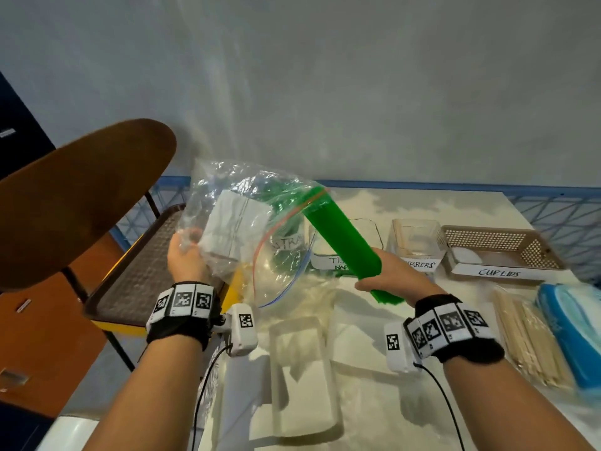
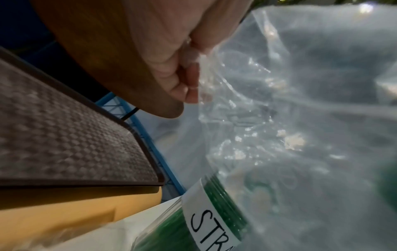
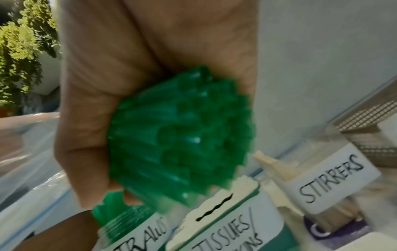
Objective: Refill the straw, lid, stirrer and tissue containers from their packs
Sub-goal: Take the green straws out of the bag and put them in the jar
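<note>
The right hand (image 1: 387, 271) has its fingers (image 3: 86, 152) wrapped tightly around a thick bundle of green straws (image 1: 338, 232), gripping it near its lower end; the bundle slants up and to the left, with its upper part inside the mouth of a clear zip bag (image 1: 247, 222). The left hand (image 1: 185, 255) holds that bag up off the worktop (image 1: 455, 209), its fingers (image 2: 189, 79) pinched together on a fold of the crumpled plastic at the bag's left side. Behind the bag, and partly seen through it, stands a clear jar labelled for straws (image 2: 201, 220) with green straws already in it. To its right along the back of the worktop sit a container labelled for tissues (image 3: 225, 229), a clear box labelled stirrers (image 1: 418, 245) with wooden sticks inside, and a brown perforated basket labelled cup lids (image 1: 500, 249) holding something pale and round. At the right edge of the worktop lie a pack of wooden stirrers (image 1: 527, 340) and, just beside it, a blue tissue pack (image 1: 572, 333). Near the front of the worktop, between the forearms, lies a clear pack (image 1: 302, 372) whose contents are too blurred to tell. To the left, off the worktop, a dark tray (image 1: 146, 258) rests on a chair beside a round wooden tabletop (image 1: 81, 203).
</note>
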Tool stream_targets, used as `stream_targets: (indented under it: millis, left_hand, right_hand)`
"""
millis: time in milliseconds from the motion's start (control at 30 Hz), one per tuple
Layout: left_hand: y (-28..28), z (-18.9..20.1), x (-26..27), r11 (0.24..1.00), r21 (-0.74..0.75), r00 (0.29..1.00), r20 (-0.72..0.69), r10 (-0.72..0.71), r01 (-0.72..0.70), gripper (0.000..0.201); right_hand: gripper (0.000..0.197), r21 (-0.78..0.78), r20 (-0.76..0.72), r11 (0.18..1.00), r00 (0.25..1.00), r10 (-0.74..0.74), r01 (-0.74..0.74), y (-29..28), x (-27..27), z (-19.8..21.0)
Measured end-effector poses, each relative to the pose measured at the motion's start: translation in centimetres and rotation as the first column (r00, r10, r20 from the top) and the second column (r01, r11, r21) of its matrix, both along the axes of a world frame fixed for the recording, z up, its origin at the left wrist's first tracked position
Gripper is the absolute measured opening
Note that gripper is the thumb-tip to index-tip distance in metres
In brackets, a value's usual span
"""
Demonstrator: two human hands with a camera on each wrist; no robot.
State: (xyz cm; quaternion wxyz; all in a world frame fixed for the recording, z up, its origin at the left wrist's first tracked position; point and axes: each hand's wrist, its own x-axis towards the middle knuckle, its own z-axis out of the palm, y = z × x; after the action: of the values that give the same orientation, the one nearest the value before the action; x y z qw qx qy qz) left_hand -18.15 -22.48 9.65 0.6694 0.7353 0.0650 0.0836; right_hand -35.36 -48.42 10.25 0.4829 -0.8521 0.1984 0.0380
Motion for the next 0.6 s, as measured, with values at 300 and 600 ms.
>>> stream_targets:
  millis: [300,600]
  left_hand:
    - [2.7,-4.5,0.2,0.997,-0.053,0.972,-0.234,0.034,-0.048,0.023]
    - [0.6,-8.2,-5.4,0.864,-0.063,0.768,-0.429,-0.476,0.5,0.031]
  right_hand:
    - [0.04,0.219,0.075,0.962,0.98,-0.184,0.164,-3.1,-1.4,-1.0]
    - [0.05,0.444,0.316,0.875,0.879,-0.356,0.195,-1.4,1.4,2.9]
